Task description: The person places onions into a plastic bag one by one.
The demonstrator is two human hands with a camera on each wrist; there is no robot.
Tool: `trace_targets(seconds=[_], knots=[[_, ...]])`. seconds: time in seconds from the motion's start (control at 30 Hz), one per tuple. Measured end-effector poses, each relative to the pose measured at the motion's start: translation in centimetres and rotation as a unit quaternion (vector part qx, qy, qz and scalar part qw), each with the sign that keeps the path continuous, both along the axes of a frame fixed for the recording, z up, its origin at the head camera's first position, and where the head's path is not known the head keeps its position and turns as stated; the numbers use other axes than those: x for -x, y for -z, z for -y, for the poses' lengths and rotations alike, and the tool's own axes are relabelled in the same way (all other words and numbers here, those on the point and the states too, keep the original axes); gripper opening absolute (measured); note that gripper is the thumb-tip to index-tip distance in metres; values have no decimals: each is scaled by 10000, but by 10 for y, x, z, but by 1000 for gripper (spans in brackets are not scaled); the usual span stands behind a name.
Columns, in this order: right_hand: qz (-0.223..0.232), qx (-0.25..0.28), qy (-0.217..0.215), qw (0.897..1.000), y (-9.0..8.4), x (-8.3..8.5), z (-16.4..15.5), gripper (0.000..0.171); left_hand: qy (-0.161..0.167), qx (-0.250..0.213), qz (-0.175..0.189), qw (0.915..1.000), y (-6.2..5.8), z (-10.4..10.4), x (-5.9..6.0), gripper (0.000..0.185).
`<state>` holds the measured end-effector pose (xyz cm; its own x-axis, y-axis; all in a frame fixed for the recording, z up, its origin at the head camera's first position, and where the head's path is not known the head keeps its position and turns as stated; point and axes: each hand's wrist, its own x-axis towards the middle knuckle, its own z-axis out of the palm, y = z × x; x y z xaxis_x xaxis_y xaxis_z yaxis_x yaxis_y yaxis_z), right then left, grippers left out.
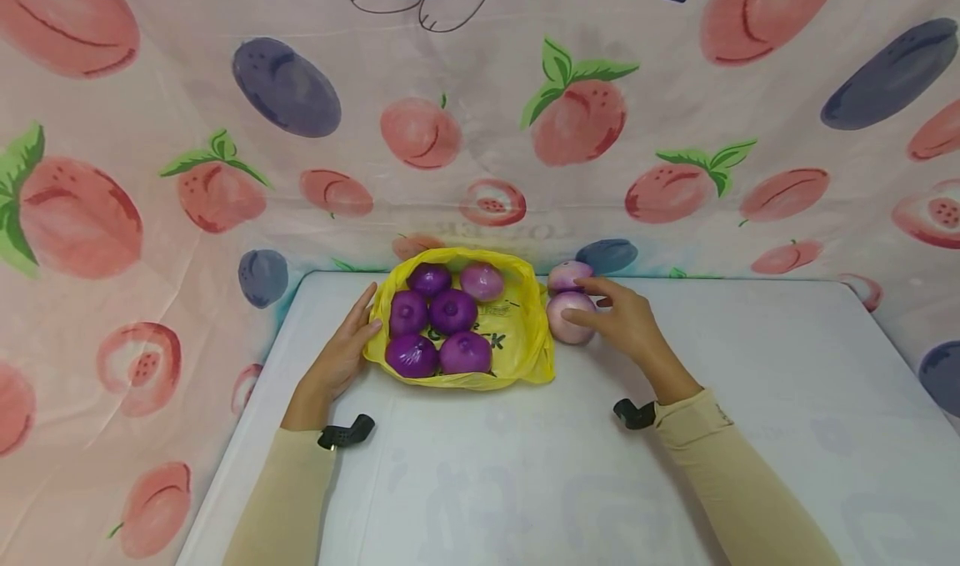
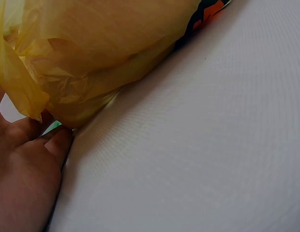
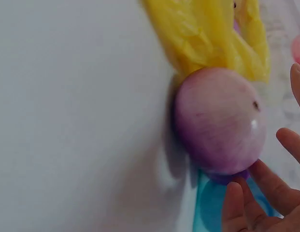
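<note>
A yellow plastic bag lies spread on the table with several purple onions in it. Just right of its rim sit two paler onions: the nearer pale onion and the farther pale onion. My left hand rests against the bag's left side, its fingers extended. In the left wrist view, fingertips are partly hidden by the yellow plastic. My right hand is at the right of the two pale onions, thumb over the nearer one. Seen from the right wrist, spread fingers border the pale onion.
The white table stretches toward the front and right. Behind it hangs a fruit-printed cloth, close to the table's back edge. A black wrist camera sits on the left wrist, another black camera on the right.
</note>
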<state>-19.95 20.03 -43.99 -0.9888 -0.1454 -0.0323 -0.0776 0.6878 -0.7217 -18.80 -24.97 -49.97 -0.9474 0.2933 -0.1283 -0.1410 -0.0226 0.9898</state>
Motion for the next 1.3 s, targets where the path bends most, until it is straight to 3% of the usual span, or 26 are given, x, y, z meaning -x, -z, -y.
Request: trace_targets(seconds=[0.63,1.07,1.3], knots=[[541,-7,-111,9985,28,5,-3,73,-45,-21,-6,10000,2,1,1,71],[551,-65,-91,9984,29,4,-1,75,6,-18,-23,10000,1,0,1,71],[506,-145,-127,9985,26,0,-1,68,25,-52,-39,10000,1,1,1,71]])
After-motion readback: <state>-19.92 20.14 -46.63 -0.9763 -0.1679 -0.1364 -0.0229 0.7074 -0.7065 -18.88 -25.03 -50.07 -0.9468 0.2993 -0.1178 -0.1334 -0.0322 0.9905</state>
